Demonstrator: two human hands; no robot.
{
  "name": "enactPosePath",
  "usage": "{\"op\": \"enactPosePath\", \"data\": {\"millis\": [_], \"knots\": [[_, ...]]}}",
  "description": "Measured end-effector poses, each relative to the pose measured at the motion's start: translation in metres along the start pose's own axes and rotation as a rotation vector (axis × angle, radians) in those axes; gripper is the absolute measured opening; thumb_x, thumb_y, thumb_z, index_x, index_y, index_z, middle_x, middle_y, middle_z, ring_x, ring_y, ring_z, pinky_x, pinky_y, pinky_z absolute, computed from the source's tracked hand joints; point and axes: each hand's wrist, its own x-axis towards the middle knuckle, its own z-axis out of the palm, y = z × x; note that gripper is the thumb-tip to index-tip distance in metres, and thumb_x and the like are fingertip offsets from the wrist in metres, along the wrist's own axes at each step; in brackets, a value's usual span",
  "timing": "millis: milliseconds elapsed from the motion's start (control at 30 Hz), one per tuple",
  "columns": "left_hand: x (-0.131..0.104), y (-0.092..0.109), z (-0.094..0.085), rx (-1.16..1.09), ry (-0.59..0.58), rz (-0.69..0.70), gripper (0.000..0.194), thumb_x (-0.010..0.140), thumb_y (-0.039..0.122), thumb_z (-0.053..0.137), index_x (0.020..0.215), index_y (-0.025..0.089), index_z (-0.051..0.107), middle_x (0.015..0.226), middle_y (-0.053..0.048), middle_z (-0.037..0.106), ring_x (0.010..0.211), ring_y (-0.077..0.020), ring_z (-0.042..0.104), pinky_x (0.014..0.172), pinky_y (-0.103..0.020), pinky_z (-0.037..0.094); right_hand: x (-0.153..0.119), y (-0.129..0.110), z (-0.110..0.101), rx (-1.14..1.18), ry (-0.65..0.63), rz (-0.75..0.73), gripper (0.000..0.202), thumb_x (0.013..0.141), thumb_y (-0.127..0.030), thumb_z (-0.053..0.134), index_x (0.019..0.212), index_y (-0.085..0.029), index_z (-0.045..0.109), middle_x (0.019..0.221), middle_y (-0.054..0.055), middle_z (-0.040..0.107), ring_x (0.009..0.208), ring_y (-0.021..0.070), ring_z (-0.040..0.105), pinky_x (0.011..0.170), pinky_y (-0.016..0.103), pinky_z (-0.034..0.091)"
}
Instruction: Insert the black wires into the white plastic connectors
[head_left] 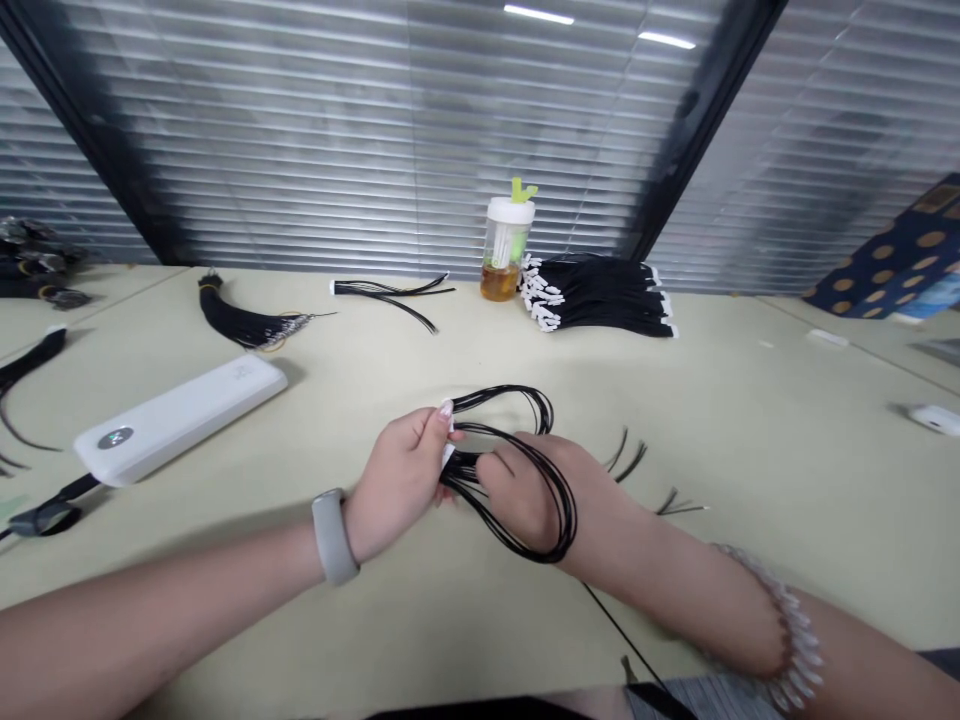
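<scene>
Several thin black cables [559, 490] are bent into loops above the middle of the table. My left hand [401, 480] is closed, pinching their white connector ends between thumb and fingers. Beside it, my right hand [525, 495] is closed round the cables close to those connectors, its fingers curled and partly hidden, with loops passing over its back. Loose wire ends [630, 460] stick out past the right wrist, and a single strand hangs down toward the table's front edge.
A white power bank [180, 415] lies on the left, near a black wire bundle [240, 315]. Further back are a short cable harness [390, 293], a bottle of amber liquid [501, 280] and a pile of black cables with white connectors [600, 295]. A dotted bag [885, 265] stands far right.
</scene>
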Motion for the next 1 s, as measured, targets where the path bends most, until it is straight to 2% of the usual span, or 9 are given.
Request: {"op": "enactPosePath", "data": {"millis": [200,433,567,667,733,833,867,933,1000], "knots": [[0.000,-0.001,0.001,-0.038,-0.007,-0.020,0.043,0.080,0.056,0.042,0.070,0.016,0.051,0.046,0.005,0.044,0.034,-0.0080,0.045,0.033,-0.018,0.040,-0.003,0.006,-0.014,0.118,-0.013,0.073,0.020,0.076,-0.004,0.039,0.066,-0.017,0.052,0.060,0.001,0.051,0.052,0.0127,0.044,0.047,0.027,0.022],[-0.002,0.006,0.002,-0.076,-0.018,-0.073,0.040,0.083,0.051,0.041,0.070,0.015,0.050,0.044,0.004,0.046,0.032,-0.0071,0.046,0.033,-0.015,0.037,-0.020,0.045,-0.037,0.163,-0.020,0.416,0.017,0.077,-0.018,0.052,0.065,-0.020,0.063,0.052,-0.001,0.055,0.048,0.0110,0.046,0.049,0.025,0.027],[-0.001,0.005,0.001,-0.059,-0.009,-0.072,0.041,0.081,0.054,0.042,0.072,0.014,0.052,0.046,0.004,0.047,0.033,-0.0079,0.047,0.034,-0.017,0.040,-0.028,0.071,-0.039,0.222,0.344,0.634,0.012,0.075,-0.019,0.057,0.077,-0.020,0.068,0.050,-0.002,0.057,0.044,0.0094,0.046,0.051,0.025,0.036],[-0.001,0.004,0.001,-0.039,-0.015,-0.077,0.043,0.081,0.056,0.043,0.073,0.014,0.053,0.048,0.004,0.048,0.035,-0.0083,0.048,0.034,-0.018,0.041,-0.028,0.079,-0.035,0.524,0.626,0.681,0.018,0.075,-0.017,0.060,0.089,-0.024,0.069,0.081,0.003,0.067,0.069,0.0129,0.060,0.063,0.026,0.046],[-0.001,0.004,0.001,-0.029,-0.020,-0.076,0.043,0.081,0.055,0.043,0.072,0.014,0.053,0.047,0.004,0.047,0.034,-0.0080,0.047,0.034,-0.018,0.040,-0.026,0.077,-0.034,0.857,0.811,0.648,0.020,0.079,-0.018,0.058,0.095,-0.026,0.068,0.103,0.004,0.065,0.085,0.0144,0.061,0.073,0.029,0.049],[-0.002,0.005,0.000,-0.022,-0.024,-0.058,0.042,0.081,0.053,0.043,0.071,0.014,0.053,0.045,0.004,0.046,0.033,-0.0077,0.045,0.033,-0.017,0.037,-0.022,0.068,-0.032,1.147,0.969,0.570,0.023,0.087,-0.020,0.050,0.106,-0.026,0.062,0.090,0.001,0.066,0.061,0.0086,0.059,0.068,0.031,0.052],[-0.002,0.005,0.000,-0.020,-0.028,-0.050,0.042,0.082,0.053,0.043,0.071,0.014,0.053,0.044,0.005,0.046,0.033,-0.0076,0.045,0.033,-0.017,0.036,-0.020,0.065,-0.032,1.175,0.925,0.556,0.029,0.087,-0.021,0.049,0.114,-0.027,0.057,0.078,-0.001,0.065,0.050,0.0070,0.054,0.061,0.029,0.052],[-0.003,0.003,0.000,-0.017,-0.043,-0.038,0.042,0.082,0.053,0.042,0.071,0.014,0.052,0.042,0.005,0.044,0.032,-0.0073,0.044,0.033,-0.016,0.035,-0.019,0.057,-0.029,1.183,0.678,0.559,0.041,0.087,-0.021,0.049,0.126,-0.027,0.042,0.064,-0.005,0.061,0.043,0.0074,0.048,0.048,0.023,0.046],[-0.003,0.001,0.000,-0.013,-0.059,-0.032,0.043,0.083,0.054,0.040,0.071,0.015,0.051,0.041,0.006,0.042,0.032,-0.0071,0.043,0.033,-0.016,0.033,-0.017,0.050,-0.024,1.106,0.403,0.572,0.030,0.086,-0.022,0.049,0.116,-0.025,0.046,0.064,-0.005,0.060,0.048,0.0082,0.050,0.045,0.020,0.041]]}}
